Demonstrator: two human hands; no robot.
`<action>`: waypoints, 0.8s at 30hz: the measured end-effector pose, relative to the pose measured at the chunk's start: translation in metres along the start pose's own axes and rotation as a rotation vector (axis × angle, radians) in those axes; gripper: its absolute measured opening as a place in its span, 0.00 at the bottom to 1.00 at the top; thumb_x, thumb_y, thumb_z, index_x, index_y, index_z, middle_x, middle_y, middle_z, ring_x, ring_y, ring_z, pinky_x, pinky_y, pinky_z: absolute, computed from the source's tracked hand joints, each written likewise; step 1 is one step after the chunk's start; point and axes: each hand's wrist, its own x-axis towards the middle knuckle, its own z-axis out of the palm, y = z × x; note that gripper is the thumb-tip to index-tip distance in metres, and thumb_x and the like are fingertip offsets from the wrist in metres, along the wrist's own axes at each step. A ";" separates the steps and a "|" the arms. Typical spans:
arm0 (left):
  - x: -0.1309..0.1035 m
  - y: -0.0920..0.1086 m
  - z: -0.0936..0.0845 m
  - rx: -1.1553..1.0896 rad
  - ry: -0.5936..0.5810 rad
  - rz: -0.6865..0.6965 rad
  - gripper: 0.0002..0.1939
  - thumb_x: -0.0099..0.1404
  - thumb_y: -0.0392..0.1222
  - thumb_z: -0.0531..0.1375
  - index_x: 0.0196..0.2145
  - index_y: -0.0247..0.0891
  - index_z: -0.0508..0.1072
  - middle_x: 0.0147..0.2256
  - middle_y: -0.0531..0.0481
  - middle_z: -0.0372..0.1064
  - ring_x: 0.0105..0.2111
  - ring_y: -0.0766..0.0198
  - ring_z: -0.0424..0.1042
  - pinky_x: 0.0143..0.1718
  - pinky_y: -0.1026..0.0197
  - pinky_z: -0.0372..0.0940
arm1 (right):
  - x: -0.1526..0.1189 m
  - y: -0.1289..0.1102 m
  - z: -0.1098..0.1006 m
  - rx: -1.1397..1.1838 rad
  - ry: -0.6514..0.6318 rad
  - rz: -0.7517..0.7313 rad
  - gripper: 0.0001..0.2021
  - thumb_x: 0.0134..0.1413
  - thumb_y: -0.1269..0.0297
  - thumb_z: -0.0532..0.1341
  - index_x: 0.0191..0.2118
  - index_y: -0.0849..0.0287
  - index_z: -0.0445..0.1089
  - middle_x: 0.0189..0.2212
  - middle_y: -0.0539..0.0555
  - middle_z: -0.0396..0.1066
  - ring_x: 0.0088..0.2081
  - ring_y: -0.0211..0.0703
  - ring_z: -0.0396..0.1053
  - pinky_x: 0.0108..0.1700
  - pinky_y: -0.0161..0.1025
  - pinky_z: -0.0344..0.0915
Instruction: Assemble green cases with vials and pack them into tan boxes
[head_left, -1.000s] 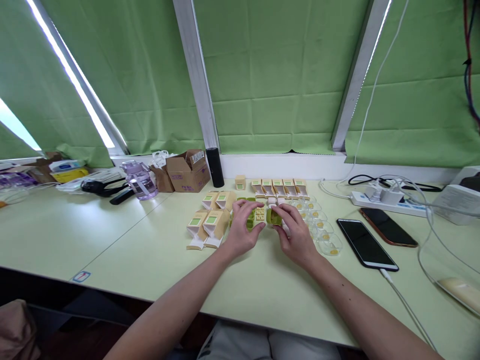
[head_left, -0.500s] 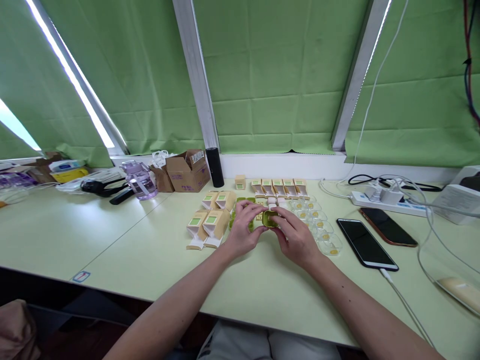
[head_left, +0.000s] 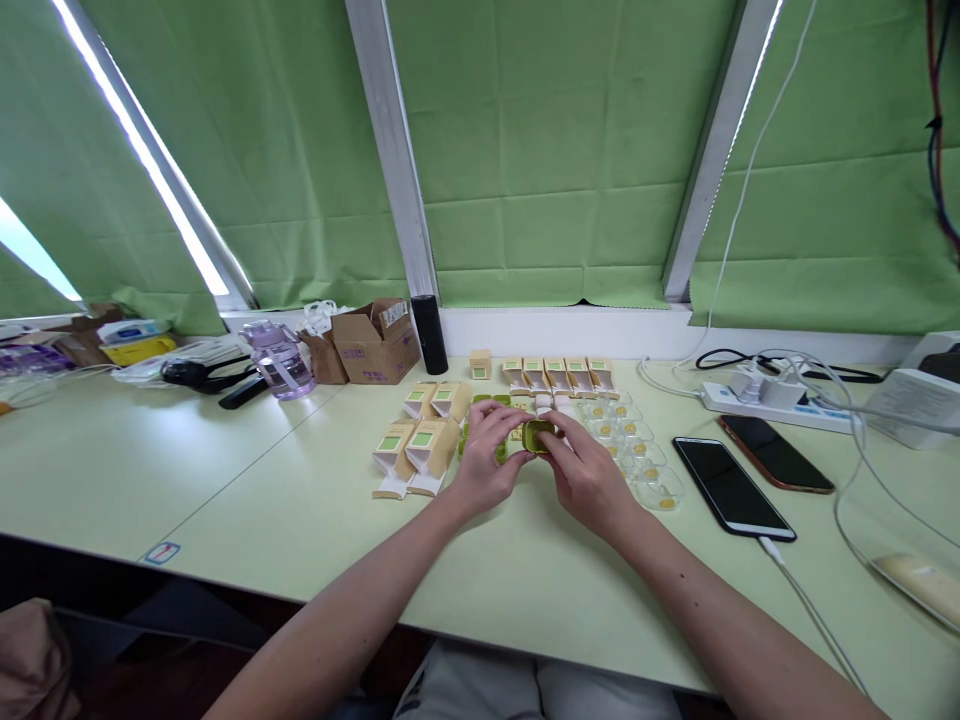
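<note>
Between both hands is a small olive-green square cup [head_left: 537,436], raised over the table with its opening toward me. My left hand [head_left: 487,450] pinches its left side with thumb and fingers. My right hand [head_left: 589,465] grips the right side, its fingertips at the rim and inside. Behind my left hand, more green pieces [head_left: 480,402] are partly hidden. Clear plastic cups with yellow dots [head_left: 651,472] stand in rows right of my right hand. Small whitish pieces [head_left: 543,402] lie just beyond the fingers.
Open cream boxes with green labels [head_left: 433,446] stand at left; a row of similar boxes [head_left: 556,377] is behind. Two phones [head_left: 733,488] [head_left: 778,453], a power strip [head_left: 780,405] and cables lie right. A cardboard box [head_left: 376,342], black cylinder [head_left: 429,335] and purple bottle [head_left: 280,362] stand back left.
The green cup has tilted slightly and shifted a little to the left. My right hand's fingers have moved slightly left with it; my left hand stays nearly still.
</note>
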 end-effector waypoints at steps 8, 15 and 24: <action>0.000 0.001 0.000 -0.005 -0.003 -0.016 0.20 0.67 0.39 0.67 0.56 0.42 0.76 0.50 0.41 0.76 0.55 0.46 0.63 0.58 0.38 0.65 | -0.001 0.001 0.000 0.049 0.019 0.022 0.19 0.70 0.73 0.55 0.62 0.52 0.70 0.60 0.64 0.71 0.57 0.57 0.74 0.54 0.53 0.78; 0.000 0.002 0.000 -0.013 0.011 0.027 0.20 0.67 0.38 0.67 0.56 0.42 0.76 0.50 0.41 0.76 0.54 0.47 0.63 0.57 0.41 0.65 | 0.000 0.002 -0.002 0.028 0.066 -0.029 0.17 0.70 0.73 0.56 0.60 0.54 0.70 0.59 0.66 0.72 0.55 0.56 0.76 0.51 0.53 0.79; 0.001 0.003 0.001 0.014 0.034 0.047 0.19 0.68 0.38 0.67 0.56 0.41 0.76 0.49 0.41 0.77 0.53 0.48 0.64 0.56 0.41 0.65 | 0.003 -0.001 -0.003 -0.004 0.062 -0.057 0.18 0.69 0.77 0.54 0.58 0.56 0.71 0.58 0.68 0.71 0.52 0.55 0.76 0.47 0.50 0.78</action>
